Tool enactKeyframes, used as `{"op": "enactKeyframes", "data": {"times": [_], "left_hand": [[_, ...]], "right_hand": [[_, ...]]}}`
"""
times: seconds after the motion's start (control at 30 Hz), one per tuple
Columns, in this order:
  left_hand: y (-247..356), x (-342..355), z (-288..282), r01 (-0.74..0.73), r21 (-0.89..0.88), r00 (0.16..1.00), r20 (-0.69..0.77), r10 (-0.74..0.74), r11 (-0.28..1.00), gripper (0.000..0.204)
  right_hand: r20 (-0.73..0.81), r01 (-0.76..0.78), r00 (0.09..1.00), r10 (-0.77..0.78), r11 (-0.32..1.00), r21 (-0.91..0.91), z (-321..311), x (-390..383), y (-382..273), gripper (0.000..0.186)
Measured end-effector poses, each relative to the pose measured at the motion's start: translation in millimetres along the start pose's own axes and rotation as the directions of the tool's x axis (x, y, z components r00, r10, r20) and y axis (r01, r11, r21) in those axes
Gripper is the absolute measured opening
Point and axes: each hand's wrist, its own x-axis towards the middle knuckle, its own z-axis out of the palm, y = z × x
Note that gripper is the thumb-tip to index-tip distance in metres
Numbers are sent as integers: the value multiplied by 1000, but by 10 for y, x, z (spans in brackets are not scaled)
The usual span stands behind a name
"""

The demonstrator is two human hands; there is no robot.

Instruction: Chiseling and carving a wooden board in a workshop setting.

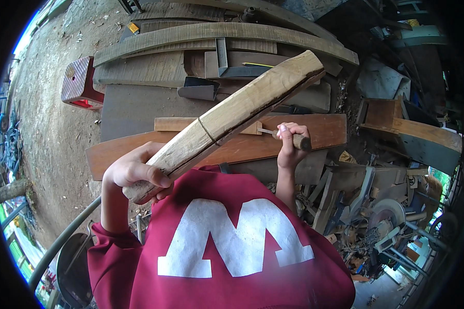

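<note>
My left hand (142, 172) is closed round the narrower end of a long, pale wooden club (258, 100). The club slants up to the right across the bench, with a dark line round its middle and a dark crack along its lower edge. In my right hand (290, 143) is a chisel (302, 142) with a round wooden handle, its thin metal blade pointing left. The blade's tip lies at a narrow wooden strip (172, 123) on a reddish-brown plank (319, 129); whether it touches, I cannot tell. The club hides part of the strip and plank.
Beyond the plank lie a try square (221, 55), a yellow pencil (258, 65), a dark curved piece (198, 88) and a long weathered beam (216, 32). A red stool (77, 82) stands left. Scrap wood and a round disc (389, 212) crowd the right.
</note>
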Motion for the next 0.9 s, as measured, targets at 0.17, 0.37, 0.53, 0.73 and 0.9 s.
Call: {"op": "enactKeyframes", "data": {"times": [0.17,0.37,0.53,0.73,0.9], "left_hand": [[7,-2,24,18,6,1000,-15,-18,1000,40],[-20,-17,28,-32,4,999,-2,32,999,40],[1,-22,33,-32,5,999,17,32,999,40],[104,-140,104,28,-8,981,191,-26,1000,31],[238,-157,123,8,366,965,241,-103,931,38]], "right_hand": [[-13,-9,1000,9,1000,14,-11,3,0,17],[0,-7,1000,7,1000,-3,-6,-10,5,17],[-2,-44,999,44,999,-17,13,15,-27,17],[88,80,994,-62,971,-227,-15,42,-26,10],[20,-265,963,269,956,-126,-133,-116,450,28]]}}
